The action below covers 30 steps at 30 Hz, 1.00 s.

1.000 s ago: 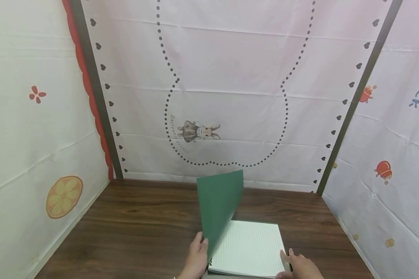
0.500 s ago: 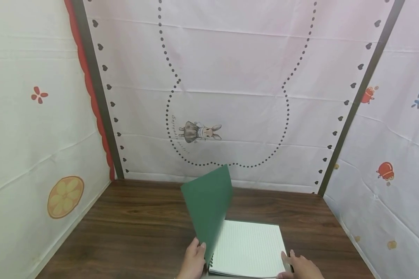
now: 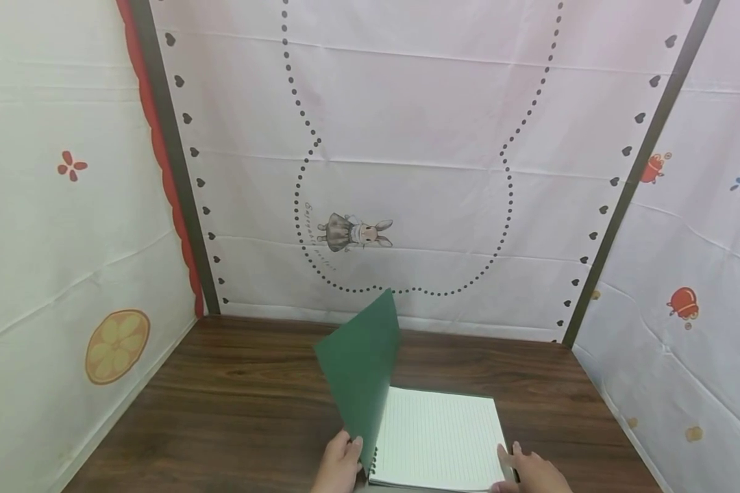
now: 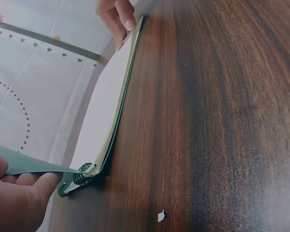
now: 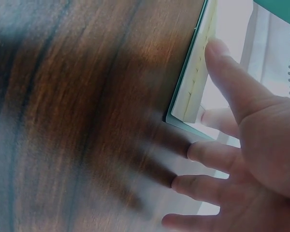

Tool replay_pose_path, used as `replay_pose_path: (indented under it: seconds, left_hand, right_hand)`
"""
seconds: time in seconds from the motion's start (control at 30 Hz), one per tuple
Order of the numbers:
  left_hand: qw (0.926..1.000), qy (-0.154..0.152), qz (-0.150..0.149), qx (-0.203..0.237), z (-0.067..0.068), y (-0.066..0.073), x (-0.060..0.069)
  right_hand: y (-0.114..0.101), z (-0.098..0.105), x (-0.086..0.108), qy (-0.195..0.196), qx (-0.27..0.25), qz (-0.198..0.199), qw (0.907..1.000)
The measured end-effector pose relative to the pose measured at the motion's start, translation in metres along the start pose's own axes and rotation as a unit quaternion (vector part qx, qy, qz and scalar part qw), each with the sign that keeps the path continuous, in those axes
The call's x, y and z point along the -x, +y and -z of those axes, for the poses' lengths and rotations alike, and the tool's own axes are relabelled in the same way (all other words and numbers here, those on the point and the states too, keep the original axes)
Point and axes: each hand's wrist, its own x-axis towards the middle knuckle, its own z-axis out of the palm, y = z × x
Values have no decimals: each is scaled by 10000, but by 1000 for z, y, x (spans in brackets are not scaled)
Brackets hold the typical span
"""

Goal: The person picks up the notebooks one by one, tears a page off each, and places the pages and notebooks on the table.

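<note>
A spiral notebook (image 3: 440, 438) lies on the wooden table with its lined white page up. Its green cover (image 3: 362, 363) stands raised and tilted leftward at the coil (image 4: 82, 175). My left hand (image 3: 338, 464) pinches this cover near its lower left part, thumb on one side and fingers on the other. At the notebook's right edge is my right hand (image 3: 535, 472). In the right wrist view, the thumb (image 5: 217, 48) lies over the page edge and the index fingertip is by the notebook's corner. The other fingers spread loosely beyond it, over the table.
Dark wooden table (image 3: 240, 404) extends around the notebook. A small white scrap (image 4: 161, 215) lies on it in the left wrist view. Printed white cloth (image 3: 407, 185) hangs behind, with more cloth on both sides.
The green cover has swung further left, lifted by my left hand, which has shifted slightly left and down. More of the lined page shows. My right hand has stayed at the notebook's right edge.
</note>
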Motion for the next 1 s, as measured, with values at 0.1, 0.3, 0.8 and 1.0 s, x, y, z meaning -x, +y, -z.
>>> replay_pose_path:
  seconds: [0.1,0.3,0.8,1.0]
  left_hand:
    - [10000,-30,14,-3,0,0,1]
    - [9996,-72,-255,73,1,-1,4]
    - [9996,-137,-246,-96,10,-8,8]
    - [9992,-317,-243,97,14,-13,6]
  right_hand:
    - [0,0,0,-42,-40,-37,10000]
    - [1,0,-1,-24,21,-51,10000]
    - [3,0,-1,-25,-7,5,10000]
    - [2,0,-1,-39,-8,-11,10000]
